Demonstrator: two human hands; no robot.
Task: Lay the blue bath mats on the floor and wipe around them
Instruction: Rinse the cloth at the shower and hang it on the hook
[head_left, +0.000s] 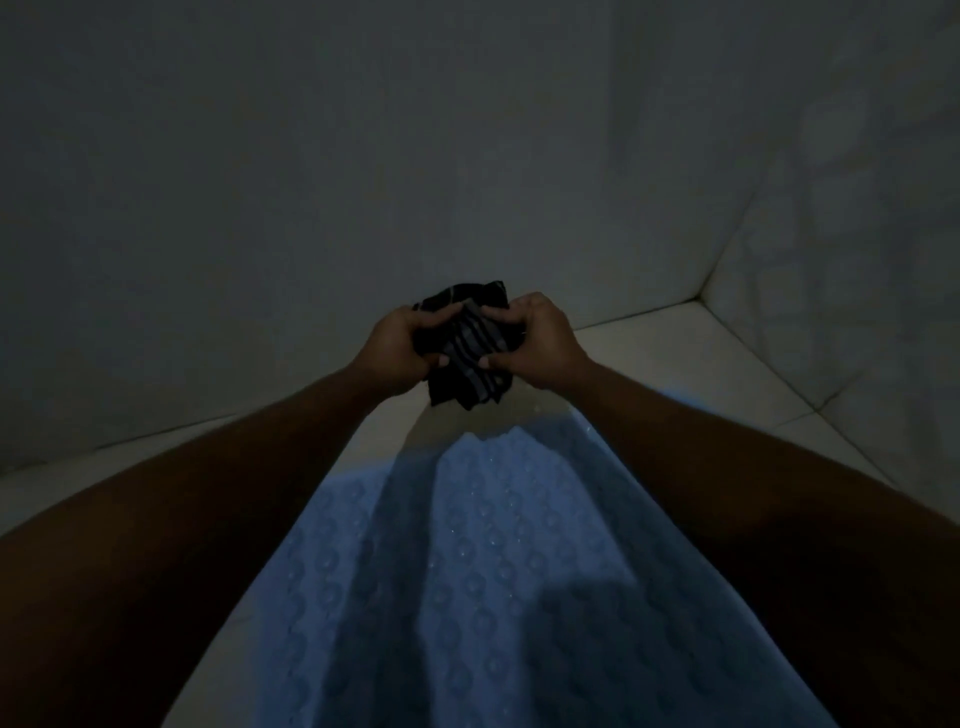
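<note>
While both arms reach forward, left hand (396, 347) and right hand (535, 340) clutch dark cloth (465, 345), above blue mat (493, 571)

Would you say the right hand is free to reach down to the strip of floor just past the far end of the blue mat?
Probably yes. The right hand hangs just above that floor strip, nothing between them, but it shares a grip on the dark striped cloth with the left hand, beyond the blue mat.
</note>
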